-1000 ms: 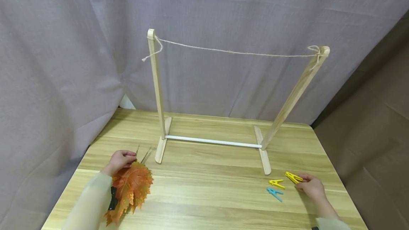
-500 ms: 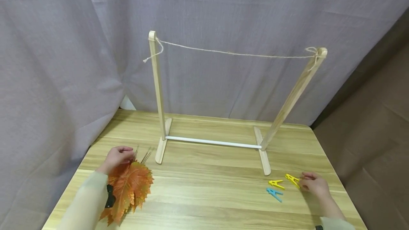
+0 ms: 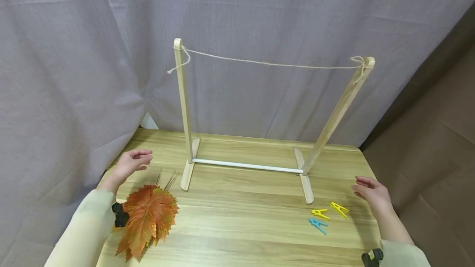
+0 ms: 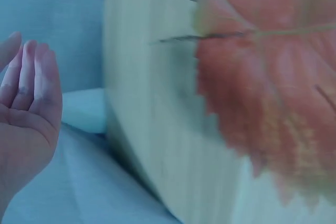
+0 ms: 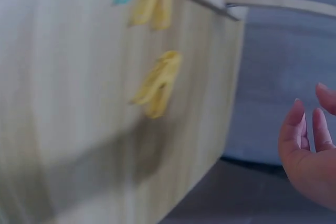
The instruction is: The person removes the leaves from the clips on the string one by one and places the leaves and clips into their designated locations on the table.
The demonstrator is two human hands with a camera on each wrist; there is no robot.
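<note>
Head view is giving me the clearest look, so I am starting from the biggest thing: the wooden table (image 3: 241,217) is carrying a wooden frame (image 3: 183,110) with a string (image 3: 267,63) running taut between its two post tops. Near the table's left front, a bunch of orange leaves (image 3: 148,217) is lying flat, stems pointing toward the frame. The left hand (image 3: 130,164) is hovering just behind the leaves, apart from them, its fingers straight and close together, gripping nothing. The right hand (image 3: 372,195) is hanging above the table's right edge, fingers loosely bent and slightly spread, also holding nothing. Just to its left, three pegs are lying on the wood near the frame's right foot: two yellow pegs (image 3: 339,208) and a blue peg (image 3: 318,225). The wrist views are blurring badly, though each seems to be showing an empty palm.
</note>
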